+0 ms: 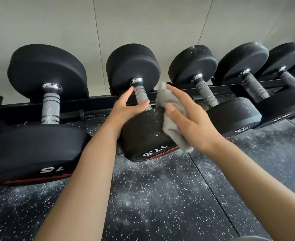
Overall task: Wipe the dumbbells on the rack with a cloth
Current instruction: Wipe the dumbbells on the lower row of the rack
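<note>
A black dumbbell marked 17.5 (pixel 143 134) lies on the rack (pixel 94 103) in the middle of the head view, with white dust on its near head. My left hand (pixel 126 106) grips its knurled metal handle at the near end. My right hand (pixel 186 119) holds a grey cloth (pixel 171 115) and presses it against the right side of the near head. The cloth's lower edge hangs below my palm.
A dumbbell marked 15 (pixel 33 148) sits to the left. Several more dumbbells (pixel 230 117) line the rack to the right, some dusty. A pale wall (pixel 143 20) stands close behind. Below is black speckled rubber flooring (pixel 160 197).
</note>
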The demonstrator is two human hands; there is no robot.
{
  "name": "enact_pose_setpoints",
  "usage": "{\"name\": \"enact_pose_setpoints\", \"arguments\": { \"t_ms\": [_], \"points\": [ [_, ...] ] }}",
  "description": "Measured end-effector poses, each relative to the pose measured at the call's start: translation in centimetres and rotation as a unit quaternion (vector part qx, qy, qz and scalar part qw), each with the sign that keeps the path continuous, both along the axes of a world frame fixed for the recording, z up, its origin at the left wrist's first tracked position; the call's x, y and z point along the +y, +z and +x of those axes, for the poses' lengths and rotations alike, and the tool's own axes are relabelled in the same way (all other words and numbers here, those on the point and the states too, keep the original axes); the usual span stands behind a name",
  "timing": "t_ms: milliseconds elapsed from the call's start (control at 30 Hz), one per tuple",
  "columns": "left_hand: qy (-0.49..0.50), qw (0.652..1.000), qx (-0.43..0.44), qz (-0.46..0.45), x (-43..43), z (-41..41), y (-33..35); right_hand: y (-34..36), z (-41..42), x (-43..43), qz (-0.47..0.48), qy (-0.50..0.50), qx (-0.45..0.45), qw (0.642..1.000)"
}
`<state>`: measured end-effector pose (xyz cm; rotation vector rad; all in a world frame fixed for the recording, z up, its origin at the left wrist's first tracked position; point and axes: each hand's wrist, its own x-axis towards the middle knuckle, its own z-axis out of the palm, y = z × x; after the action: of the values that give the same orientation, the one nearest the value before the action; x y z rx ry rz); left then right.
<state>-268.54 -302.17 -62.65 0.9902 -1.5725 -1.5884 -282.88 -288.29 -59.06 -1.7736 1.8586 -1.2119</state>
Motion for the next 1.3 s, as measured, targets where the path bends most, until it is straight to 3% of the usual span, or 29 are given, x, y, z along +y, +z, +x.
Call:
{"name": "enact_pose_setpoints", "arguments": {
  "t_ms": [67,100,267,367,467,567,667,733,900,1000,1067,1133,1200,1300],
  "points": [
    [-0.005,1.0,-0.009,-0.001,0.0,0.0,0.1,0.8,1.4,-0.5,-0.015,-0.02,0.134,0.991],
    [-0.009,1.0,-0.01,-0.001,-0.1,0.0,0.1,1.0,1.7,-0.8,-0.02,-0.019,0.151,0.988],
    [-0.003,1.0,-0.009,0.003,-0.2,0.0,0.0,-0.2,-1.2,-0.9,-0.048,0.087,-0.054,0.994],
    [0.006,1.0,-0.003,-0.006,0.0,-0.2,0.1,-1.4,-2.4,-0.5,-0.038,0.094,-0.163,0.982],
    [0.012,1.0,-0.005,-0.012,0.1,-0.3,0.1,-1.4,-2.3,-0.4,-0.023,0.081,-0.2,0.976],
    [0.016,1.0,-0.003,-0.02,0.1,-0.4,0.2,-0.3,-0.7,-0.3,-0.033,0.038,-0.103,0.993],
    [0.014,0.999,-0.015,-0.032,-0.2,-0.3,0.3,0.6,1.6,-0.8,-0.071,-0.008,0.115,0.991],
    [0.009,0.999,-0.026,-0.038,-0.1,-0.3,0.4,0.6,1.9,-1.2,-0.088,-0.008,0.142,0.986],
    [0.009,0.999,-0.016,-0.034,0.1,-0.3,0.4,-0.6,-0.8,-0.7,-0.087,0.109,-0.103,0.985],
    [0.014,1.0,-0.001,-0.024,0.1,-0.2,0.2,-2.5,-2.6,-0.5,-0.072,0.081,-0.239,0.965],
    [0.015,1.0,0.001,-0.024,0.1,-0.1,0.1,-4.2,-3.1,-0.5,-0.017,0.039,-0.368,0.929],
    [0.012,1.0,-0.003,-0.023,0.1,-0.1,0.0,-5.3,-2.6,-0.3,0.061,0.0,-0.514,0.856],
    [0.012,1.0,-0.001,-0.019,-0.1,0.0,-0.2,-5.7,-2.4,-0.1,0.084,-0.007,-0.561,0.824],
    [0.015,1.0,-0.002,-0.017,-0.3,-0.2,-0.3,-4.7,-2.4,-0.2,0.057,-0.027,-0.514,0.856]
  ]
}}
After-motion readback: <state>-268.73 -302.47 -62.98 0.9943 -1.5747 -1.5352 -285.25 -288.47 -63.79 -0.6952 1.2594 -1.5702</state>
